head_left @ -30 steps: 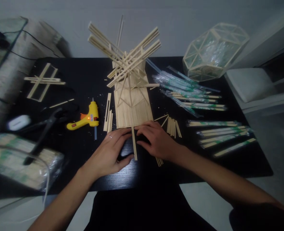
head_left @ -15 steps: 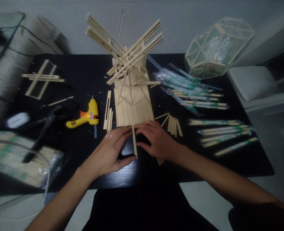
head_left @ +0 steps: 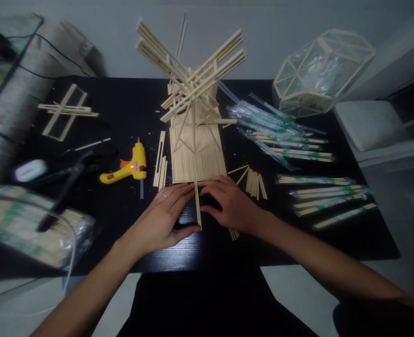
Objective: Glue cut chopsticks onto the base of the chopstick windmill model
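A wooden windmill-like model (head_left: 199,159) made of chopsticks stands before me, with crossed blades above a flat slatted base. From the middle of the base's front edge a short pair of joined chopsticks (head_left: 198,206) points towards me. My left hand (head_left: 168,210) is closed on it, thumb against the near end and fingertips by the base edge. On the other side, my right hand (head_left: 228,201) has curled fingers pressed at the joint and its thumb close beside the sticks. The undersides of the fingertips are hidden.
A yellow glue gun (head_left: 133,166) with a lit red light lies left. Cut sticks (head_left: 161,166) flank the model, with more short pieces (head_left: 254,182) at right. Wrapped chopsticks (head_left: 329,192) and a polyhedral frame (head_left: 322,75) are farther right. A chopstick pack (head_left: 27,224) lies left.
The view has shifted slightly, so everything sits a little farther right. Both hands keep nearly the same place at the chopsticks and the base edge.
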The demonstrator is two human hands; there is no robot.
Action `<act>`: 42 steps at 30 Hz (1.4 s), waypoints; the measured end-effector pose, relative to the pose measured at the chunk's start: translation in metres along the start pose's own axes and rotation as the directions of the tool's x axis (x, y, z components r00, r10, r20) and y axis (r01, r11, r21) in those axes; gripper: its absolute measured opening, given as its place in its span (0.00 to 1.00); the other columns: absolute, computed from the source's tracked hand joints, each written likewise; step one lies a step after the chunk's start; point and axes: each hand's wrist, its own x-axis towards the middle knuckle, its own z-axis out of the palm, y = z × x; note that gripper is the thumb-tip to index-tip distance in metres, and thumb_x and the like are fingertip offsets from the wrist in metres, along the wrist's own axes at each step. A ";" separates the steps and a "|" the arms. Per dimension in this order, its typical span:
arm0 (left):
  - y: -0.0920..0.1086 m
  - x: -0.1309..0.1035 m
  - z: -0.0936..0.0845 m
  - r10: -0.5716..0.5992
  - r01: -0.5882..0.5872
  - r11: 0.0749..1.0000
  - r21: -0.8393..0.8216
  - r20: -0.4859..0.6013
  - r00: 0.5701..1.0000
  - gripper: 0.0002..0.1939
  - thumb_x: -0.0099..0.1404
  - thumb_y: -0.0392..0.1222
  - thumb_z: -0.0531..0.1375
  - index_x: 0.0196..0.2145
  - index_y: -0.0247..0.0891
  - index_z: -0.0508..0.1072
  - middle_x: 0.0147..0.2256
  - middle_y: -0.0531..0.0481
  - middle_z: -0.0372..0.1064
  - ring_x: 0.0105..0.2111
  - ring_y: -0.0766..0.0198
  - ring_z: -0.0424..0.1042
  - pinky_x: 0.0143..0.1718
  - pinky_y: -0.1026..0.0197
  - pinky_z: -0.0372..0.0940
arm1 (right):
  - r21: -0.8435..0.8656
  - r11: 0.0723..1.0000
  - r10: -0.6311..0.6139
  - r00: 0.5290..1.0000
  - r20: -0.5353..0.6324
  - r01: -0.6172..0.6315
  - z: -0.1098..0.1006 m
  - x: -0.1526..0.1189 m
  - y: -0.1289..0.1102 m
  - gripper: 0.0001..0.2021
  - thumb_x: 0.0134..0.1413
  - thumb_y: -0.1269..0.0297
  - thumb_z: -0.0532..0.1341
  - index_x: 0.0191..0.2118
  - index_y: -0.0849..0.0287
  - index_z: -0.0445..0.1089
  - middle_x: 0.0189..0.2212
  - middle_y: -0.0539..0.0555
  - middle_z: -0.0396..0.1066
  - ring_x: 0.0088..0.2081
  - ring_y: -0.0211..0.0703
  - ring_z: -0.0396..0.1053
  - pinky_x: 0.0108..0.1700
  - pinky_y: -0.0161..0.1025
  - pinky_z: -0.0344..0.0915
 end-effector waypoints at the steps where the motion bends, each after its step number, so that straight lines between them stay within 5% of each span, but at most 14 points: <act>1: -0.001 -0.001 0.000 -0.006 0.006 1.000 -0.005 -0.001 1.000 0.39 0.69 0.56 0.66 0.70 0.38 0.61 0.66 0.34 0.64 0.67 0.40 0.64 0.65 0.34 0.64 | 0.002 1.000 -0.004 1.000 -0.004 0.004 0.000 0.000 0.001 0.10 0.63 0.67 0.69 0.48 0.57 0.72 0.55 0.60 0.77 0.58 0.56 0.71 0.62 0.58 0.66; 7: -0.003 -0.001 0.000 -0.024 0.024 0.999 -0.035 -0.016 1.000 0.36 0.70 0.55 0.66 0.68 0.39 0.61 0.65 0.36 0.65 0.65 0.42 0.65 0.65 0.35 0.64 | -0.016 0.999 -0.029 0.997 -0.066 0.028 0.002 0.001 0.005 0.08 0.66 0.70 0.65 0.50 0.59 0.72 0.48 0.58 0.79 0.53 0.53 0.73 0.59 0.54 0.67; 17: -0.001 -0.003 0.007 0.053 -0.051 0.998 0.031 -0.049 0.997 0.29 0.65 0.60 0.69 0.54 0.38 0.69 0.53 0.37 0.70 0.55 0.43 0.70 0.57 0.39 0.68 | -0.090 0.996 -0.030 0.997 -0.066 0.024 0.002 0.002 0.005 0.03 0.68 0.68 0.65 0.39 0.59 0.73 0.38 0.56 0.75 0.44 0.50 0.69 0.53 0.48 0.67; 26: 0.008 -0.009 0.006 0.070 -0.067 0.995 0.070 -0.041 0.997 0.15 0.71 0.50 0.65 0.47 0.37 0.69 0.45 0.42 0.70 0.47 0.50 0.69 0.52 0.46 0.66 | -0.035 0.999 -0.008 0.989 -0.149 0.003 0.001 0.003 0.004 0.05 0.68 0.70 0.63 0.38 0.58 0.71 0.34 0.54 0.74 0.40 0.47 0.69 0.48 0.45 0.66; 33: 0.025 -0.022 0.003 -0.068 0.070 0.994 0.082 -0.034 0.997 0.05 0.73 0.41 0.59 0.43 0.39 0.69 0.42 0.45 0.70 0.43 0.52 0.69 0.47 0.48 0.65 | -0.031 0.999 0.007 0.990 -0.143 -0.011 0.001 0.002 0.003 0.06 0.69 0.69 0.62 0.37 0.57 0.71 0.34 0.54 0.74 0.40 0.47 0.69 0.49 0.45 0.66; 37: 0.033 -0.029 0.001 -0.271 0.268 0.948 0.171 -0.005 0.962 0.02 0.68 0.38 0.58 0.39 0.40 0.68 0.38 0.46 0.68 0.37 0.52 0.68 0.41 0.48 0.65 | -0.019 0.999 0.028 0.991 -0.129 -0.031 0.001 0.002 0.003 0.06 0.70 0.69 0.62 0.37 0.57 0.71 0.35 0.54 0.74 0.40 0.46 0.70 0.49 0.45 0.65; 42: 0.037 -0.031 0.001 -0.402 0.399 0.888 0.229 -0.036 0.915 0.08 0.66 0.45 0.61 0.38 0.40 0.67 0.37 0.46 0.68 0.34 0.52 0.68 0.39 0.48 0.65 | -0.013 0.999 0.035 0.991 -0.127 -0.037 0.001 0.002 0.003 0.06 0.69 0.68 0.63 0.37 0.56 0.71 0.34 0.53 0.74 0.40 0.46 0.69 0.49 0.45 0.65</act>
